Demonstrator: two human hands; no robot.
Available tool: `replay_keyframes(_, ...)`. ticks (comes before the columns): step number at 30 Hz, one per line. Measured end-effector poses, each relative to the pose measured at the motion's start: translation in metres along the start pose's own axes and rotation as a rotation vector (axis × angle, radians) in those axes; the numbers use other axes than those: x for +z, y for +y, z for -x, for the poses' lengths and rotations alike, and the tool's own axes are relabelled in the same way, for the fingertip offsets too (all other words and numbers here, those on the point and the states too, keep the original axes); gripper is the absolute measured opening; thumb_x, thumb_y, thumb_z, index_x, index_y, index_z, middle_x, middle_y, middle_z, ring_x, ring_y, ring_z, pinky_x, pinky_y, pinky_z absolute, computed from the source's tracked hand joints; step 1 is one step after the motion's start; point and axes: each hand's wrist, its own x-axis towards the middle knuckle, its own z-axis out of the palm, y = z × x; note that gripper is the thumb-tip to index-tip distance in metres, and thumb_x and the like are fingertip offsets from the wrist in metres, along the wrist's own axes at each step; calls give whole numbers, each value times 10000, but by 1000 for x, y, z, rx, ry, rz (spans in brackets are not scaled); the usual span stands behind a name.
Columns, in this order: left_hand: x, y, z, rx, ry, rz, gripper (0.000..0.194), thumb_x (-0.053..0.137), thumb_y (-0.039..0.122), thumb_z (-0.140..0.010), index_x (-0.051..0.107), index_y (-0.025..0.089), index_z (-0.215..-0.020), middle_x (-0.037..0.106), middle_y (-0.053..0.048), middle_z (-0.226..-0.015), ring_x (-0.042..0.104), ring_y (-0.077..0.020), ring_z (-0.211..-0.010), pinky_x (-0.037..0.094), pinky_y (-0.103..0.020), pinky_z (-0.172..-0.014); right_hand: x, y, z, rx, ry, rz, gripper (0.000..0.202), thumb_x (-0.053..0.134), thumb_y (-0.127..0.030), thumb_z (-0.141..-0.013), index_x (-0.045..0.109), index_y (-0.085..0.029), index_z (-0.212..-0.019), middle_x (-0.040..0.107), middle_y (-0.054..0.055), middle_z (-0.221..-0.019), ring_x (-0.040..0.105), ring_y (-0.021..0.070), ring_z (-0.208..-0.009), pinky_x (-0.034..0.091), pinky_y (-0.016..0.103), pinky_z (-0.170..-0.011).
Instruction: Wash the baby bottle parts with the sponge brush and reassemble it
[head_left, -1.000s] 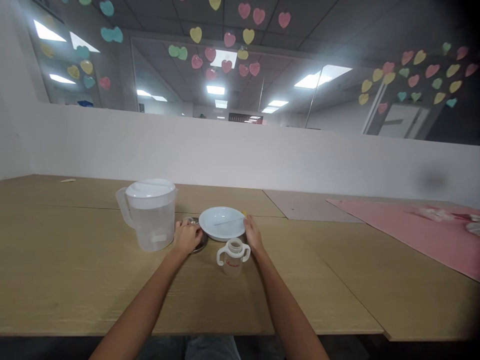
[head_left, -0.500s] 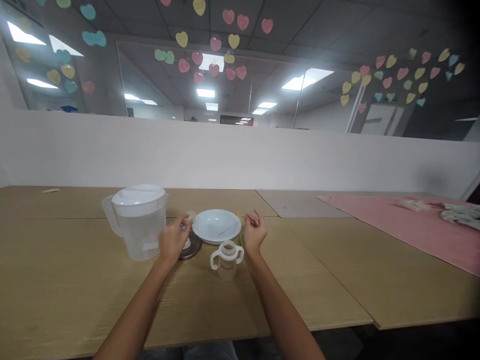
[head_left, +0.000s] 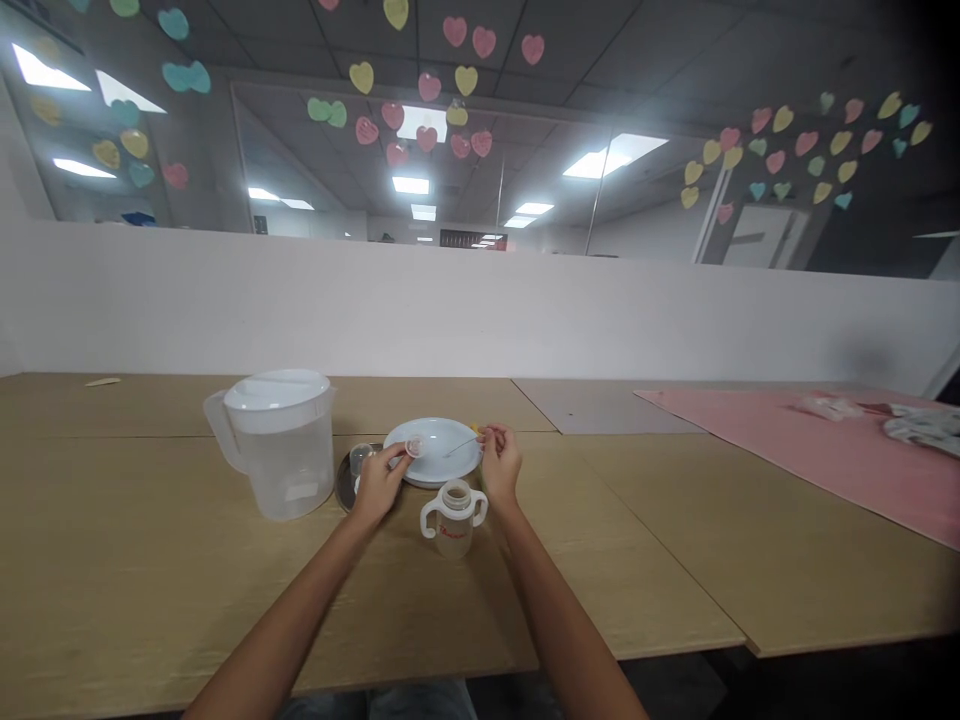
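My left hand [head_left: 381,482] pinches a small clear round piece [head_left: 414,447] over the left part of a white bowl [head_left: 431,474]. At the bowl's right rim, my right hand [head_left: 501,465] is closed on the end of a thin stick [head_left: 461,447] that slants over the bowl. A clear bottle with two white handles [head_left: 454,533] stands upright and uncapped in front of the bowl. Partly behind my left hand lies a round metal tray [head_left: 346,490], with a clear cap [head_left: 361,457] and a white part on it.
A lidded clear pitcher [head_left: 289,465] stands left of the tray. On the right, a pink cloth [head_left: 787,450] covers part of the wooden table [head_left: 637,570] and bears crumpled items. A white wall with glass above runs behind.
My left hand has moved right, from above the tray to the bowl, with the clear piece. My right hand has closed on the thin stick, whose end is now raised from the bowl.
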Motion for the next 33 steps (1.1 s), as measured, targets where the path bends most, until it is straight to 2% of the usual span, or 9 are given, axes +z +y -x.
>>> replay_keyframes(4, 5, -9, 1, 134, -89, -184, 303, 395, 341, -899, 656, 196, -951, 703, -37, -999, 608, -198, -981, 383, -367, -1010, -3, -6, -1, -12, 24, 2, 292, 396, -472, -861, 432, -191, -932, 653, 43, -806, 619, 127, -609, 492, 249, -585)
replay_keyframes(7, 7, -14, 1, 171, -123, -299, 302, 346, 296, -919, 635, 218, -948, 705, -15, -968, 614, -183, -921, 300, -405, -1080, -6, -14, 2, -114, 77, 42, 300, 361, -482, -895, 410, -194, -962, 631, 21, -763, 598, 113, -570, 479, 234, -558)
replay_keyframes(11, 11, -17, 3, 140, -119, -355, 312, 317, 268, -924, 621, 217, -968, 695, -23, -997, 600, -196, -965, 326, -407, -1057, -5, -24, 13, -378, 103, 58, 228, 384, -402, -924, 434, -187, -983, 607, 16, -745, 586, 108, -591, 493, 242, -580)
replay_keyframes(14, 13, -18, 5, 134, -117, -346, 331, 293, 265, -932, 612, 212, -1004, 672, -33, -1082, 590, -198, -1002, 340, -398, -1043, -3, -33, 24, -678, 51, 3, 108, 410, -277, -926, 444, -209, -1002, 598, 12, -750, 588, 115, -620, 502, 255, -573)
replay_keyframes(17, 15, -20, 7, 140, -106, -336, 348, 281, 276, -937, 609, 219, -1037, 667, -33, -1095, 589, -198, -1014, 349, -385, -1038, -2, -45, 34, -893, -6, -79, 169, 394, -199, -919, 415, -239, -1082, 592, 6, -755, 588, 126, -626, 507, 283, -565)
replay_keyframes(19, 16, -22, 8, 127, -90, -327, 349, 281, 276, -935, 609, 228, -1048, 669, -32, -1082, 590, -199, -1018, 359, -381, -1030, -2, -53, 40, -927, -39, -121, 217, 373, -174, -916, 396, -249, -1119, 596, 4, -756, 588, 129, -617, 510, 301, -570)
replay_keyframes(24, 17, -24, 8, 108, -69, -305, 334, 294, 274, -925, 602, 216, -1040, 660, -42, -1099, 580, -201, -1039, 377, -379, -1011, -1, -63, 50, -985, -229, -94, 216, 360, -162, -897, 424, -243, -1086, 625, 23, -766, 598, 144, -623, 504, 311, -584)
replay_keyframes(28, 17, -23, 8, 107, -69, -290, 328, 296, 266, -921, 602, 204, -1019, 661, -53, -1093, 583, -203, -1025, 378, -384, -1008, 0, -64, 53, -1013, -252, -31, 217, 362, -140, -889, 441, -232, -1069, 627, 35, -775, 580, 143, -630, 495, 308, -587)
replay_keyframes(33, 16, -20, 8, 111, -68, -265, 335, 285, 279, -927, 609, 204, -970, 668, -55, -1044, 587, -201, -1016, 387, -378, -999, 0, -65, 55, -975, -333, 77, 175, 336, -199, -910, 510, -213, -924, 620, 35, -717, 555, 136, -576, 476, 281, -543)
